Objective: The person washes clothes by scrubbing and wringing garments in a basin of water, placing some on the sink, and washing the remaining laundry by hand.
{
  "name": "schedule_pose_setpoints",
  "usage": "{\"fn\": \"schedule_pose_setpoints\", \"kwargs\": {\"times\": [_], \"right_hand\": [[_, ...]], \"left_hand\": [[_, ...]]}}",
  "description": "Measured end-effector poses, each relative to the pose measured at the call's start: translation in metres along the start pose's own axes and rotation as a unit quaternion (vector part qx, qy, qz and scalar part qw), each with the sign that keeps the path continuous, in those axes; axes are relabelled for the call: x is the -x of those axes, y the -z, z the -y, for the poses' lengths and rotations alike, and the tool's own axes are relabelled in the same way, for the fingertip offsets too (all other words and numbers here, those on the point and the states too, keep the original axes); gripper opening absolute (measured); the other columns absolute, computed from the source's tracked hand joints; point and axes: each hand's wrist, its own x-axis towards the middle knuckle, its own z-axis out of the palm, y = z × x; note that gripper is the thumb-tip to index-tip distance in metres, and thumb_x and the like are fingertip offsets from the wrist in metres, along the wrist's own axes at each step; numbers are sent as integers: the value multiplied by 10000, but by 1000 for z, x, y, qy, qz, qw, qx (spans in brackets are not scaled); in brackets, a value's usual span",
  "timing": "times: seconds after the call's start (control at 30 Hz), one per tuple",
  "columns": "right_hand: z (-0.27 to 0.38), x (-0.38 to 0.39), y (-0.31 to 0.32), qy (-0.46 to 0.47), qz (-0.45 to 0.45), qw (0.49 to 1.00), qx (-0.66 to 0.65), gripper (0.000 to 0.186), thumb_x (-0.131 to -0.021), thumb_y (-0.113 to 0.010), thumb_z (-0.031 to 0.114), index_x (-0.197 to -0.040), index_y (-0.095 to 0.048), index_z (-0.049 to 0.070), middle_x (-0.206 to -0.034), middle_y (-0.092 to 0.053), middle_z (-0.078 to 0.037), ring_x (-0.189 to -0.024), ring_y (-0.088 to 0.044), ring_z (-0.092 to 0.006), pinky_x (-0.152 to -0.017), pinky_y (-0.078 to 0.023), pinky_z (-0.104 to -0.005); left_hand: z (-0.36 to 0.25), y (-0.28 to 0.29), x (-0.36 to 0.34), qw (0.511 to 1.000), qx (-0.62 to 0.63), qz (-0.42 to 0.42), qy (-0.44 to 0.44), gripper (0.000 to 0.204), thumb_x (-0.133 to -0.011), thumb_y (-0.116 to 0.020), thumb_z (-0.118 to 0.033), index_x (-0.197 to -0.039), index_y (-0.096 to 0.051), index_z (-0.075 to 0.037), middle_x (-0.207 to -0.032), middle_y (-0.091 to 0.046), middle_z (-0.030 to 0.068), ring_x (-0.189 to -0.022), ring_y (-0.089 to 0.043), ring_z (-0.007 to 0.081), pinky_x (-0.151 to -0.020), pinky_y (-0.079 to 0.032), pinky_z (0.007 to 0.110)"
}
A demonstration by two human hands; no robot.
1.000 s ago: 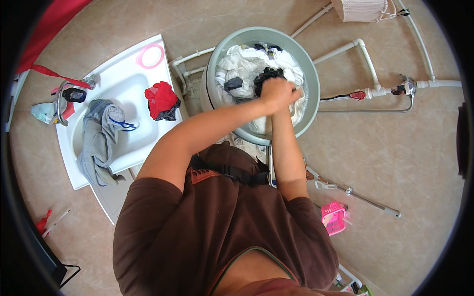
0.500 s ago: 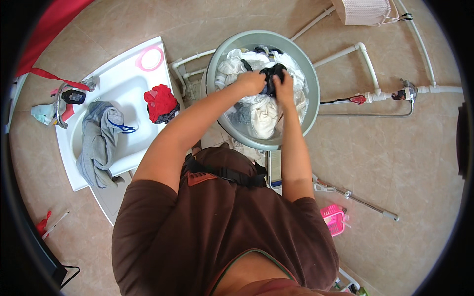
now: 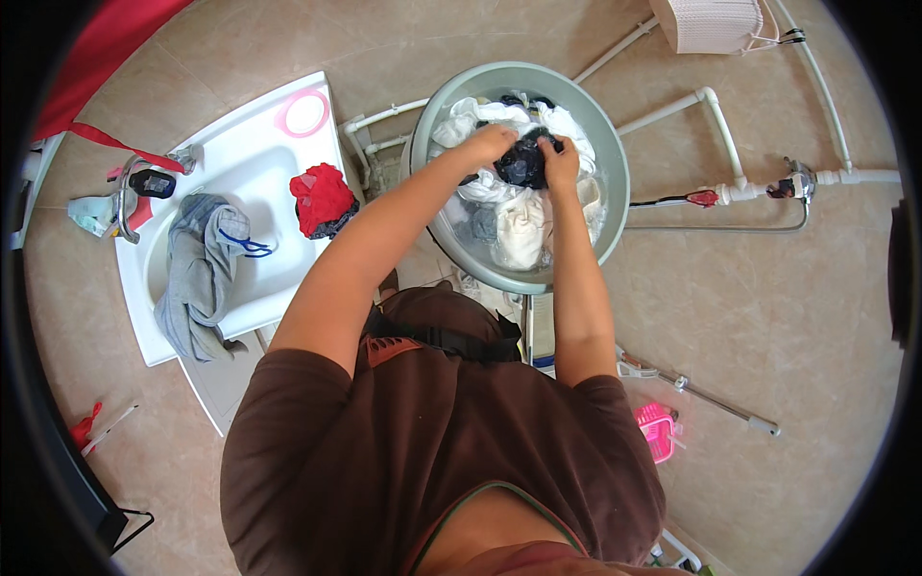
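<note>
A round grey-green basin (image 3: 615, 144) in front of me holds water and white clothes (image 3: 521, 230). Over the middle of it, a wet black garment (image 3: 523, 161) is bunched between my two hands. My left hand (image 3: 493, 144) is closed on its left edge, though the fingertips are partly hidden. On the opposite edge, my right hand (image 3: 561, 165) pinches the cloth with thumb and fingers. What kind of garment it is cannot be made out. Other dark pieces lie among the whites near the far rim.
Left of the basin is a white sink (image 3: 274, 257) with a grey garment (image 3: 197, 278) draped over its edge and a red cloth (image 3: 322, 199) on its right rim. White pipes (image 3: 720, 134) run along the right wall. A pink basket (image 3: 656, 432) sits at lower right.
My hands have moved slightly apart, and the black garment has gone from tightly bunched to more spread between them. The view has shifted slightly.
</note>
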Motion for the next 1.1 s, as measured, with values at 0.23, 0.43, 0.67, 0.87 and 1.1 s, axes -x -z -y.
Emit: {"fn": "schedule_pose_setpoints", "kwargs": {"times": [0.23, 0.43, 0.67, 0.87, 1.1], "right_hand": [[126, 26, 62, -61, 80, 823, -559, 311, -900, -601, 234, -1134, -574, 31, -1031, -635, -65, -947, -596, -173, -876, -456, -315], [85, 43, 47, -113, 50, 834, -538, 381, -929, -461, 212, -1290, -475, 93, -1268, -542, -77, -1166, -506, -235, -1004, -382, -401], [16, 61, -6, 64, 371, 469, -799, 477, -949, -412, 486, -1213, -514, 102, -1207, -577, -114, -1075, -581, -276, -918, -479, -425], [47, 80, -14, -257, 188, 629, -710, 469, -951, -414, 483, -1190, -533, 97, -1152, -602, -101, -1030, -600, -265, -885, -498, -407], [66, 87, -5, -275, 131, 667, -680, 433, -951, -426, 460, -1161, -567, 108, -1113, -631, -76, -996, -615, -239, -866, -510, -381]], "left_hand": [[-44, 2, 41, 945, 305, 32, 116, 741, -881, -400, -673, -1325, -459, -84, -1303, -515, 126, -1057, -589, 276, -718, -537, 429], [-54, -14, 39, 924, 365, -103, -54, 519, -861, -589, -499, -1137, -604, -60, -1011, -656, 81, -915, -621, 227, -733, -503, 387], [-90, -87, 102, 923, -263, -169, -223, 323, -765, -666, -442, -800, -708, -124, -834, -677, 109, -786, -656, 315, -717, -511, 438], [-65, -69, 66, 857, -324, -279, -287, 282, -792, -636, -379, -720, -709, -116, -787, -675, 125, -713, -662, 289, -623, -514, 428], [-73, -64, 94, 894, -299, -251, -221, 348, -821, -602, -413, -776, -703, -84, -759, -672, 133, -709, -660, 312, -619, -514, 431]]}}
